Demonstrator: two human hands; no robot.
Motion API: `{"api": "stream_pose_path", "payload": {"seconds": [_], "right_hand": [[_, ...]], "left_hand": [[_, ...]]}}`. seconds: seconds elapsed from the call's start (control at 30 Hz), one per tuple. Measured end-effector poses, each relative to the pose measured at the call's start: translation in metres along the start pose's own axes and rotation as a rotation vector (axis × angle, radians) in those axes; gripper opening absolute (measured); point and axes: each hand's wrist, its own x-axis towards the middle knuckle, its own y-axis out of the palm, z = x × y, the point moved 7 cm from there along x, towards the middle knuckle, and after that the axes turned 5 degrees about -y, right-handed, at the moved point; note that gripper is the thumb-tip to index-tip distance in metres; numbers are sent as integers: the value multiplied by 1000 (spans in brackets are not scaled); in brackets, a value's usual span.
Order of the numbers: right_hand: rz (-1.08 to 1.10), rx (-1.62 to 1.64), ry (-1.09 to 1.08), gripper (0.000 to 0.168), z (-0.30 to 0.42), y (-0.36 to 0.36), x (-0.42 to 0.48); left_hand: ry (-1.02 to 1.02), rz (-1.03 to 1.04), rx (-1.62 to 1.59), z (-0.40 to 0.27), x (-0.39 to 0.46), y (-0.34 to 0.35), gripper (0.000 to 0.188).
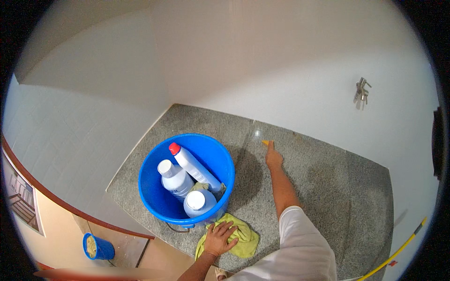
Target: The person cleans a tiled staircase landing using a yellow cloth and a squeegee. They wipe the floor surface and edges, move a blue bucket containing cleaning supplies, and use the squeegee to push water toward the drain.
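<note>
My right hand (274,159) reaches out across the speckled grey granite slab (316,196), gripping a small yellow scraper-like tool (266,142). Most of that tool is covered by my fingers, and its tip is low over the stone or touching it. Spread over a crumpled yellow-green cloth (248,240), my left hand (220,239) presses down near the slab's front edge. Just beyond it stands a blue bucket (218,154). Inside are two white bottles (175,179) with white caps, a slim white bottle (195,165) with a red cap, and some cloth.
White walls border the slab; a metal tap (362,89) juts from the far one. At the lower right runs a yellow hose or pole (397,251). On the floor at lower left, another blue bucket (102,247) holds something yellowish, near a window (23,198).
</note>
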Motion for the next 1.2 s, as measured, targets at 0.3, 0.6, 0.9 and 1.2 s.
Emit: {"api": "stream_pose_path", "payload": {"seconds": [0.3,0.6,0.9,1.2], "right_hand": [[33,-48,-53,53,9,-3,-25],[208,5,-121,41,34,-24,-78],[53,720,-410,33,56,-68,-321],[185,534,-872,36,71,-72,-347]], "left_hand": [[-58,2,7,3,1,-3,38],[-104,-49,-20,12,-9,-13,43],[-192,-85,-477,-8,-7,-10,45],[-719,-496,-1568,-21,-87,-35,24]]}}
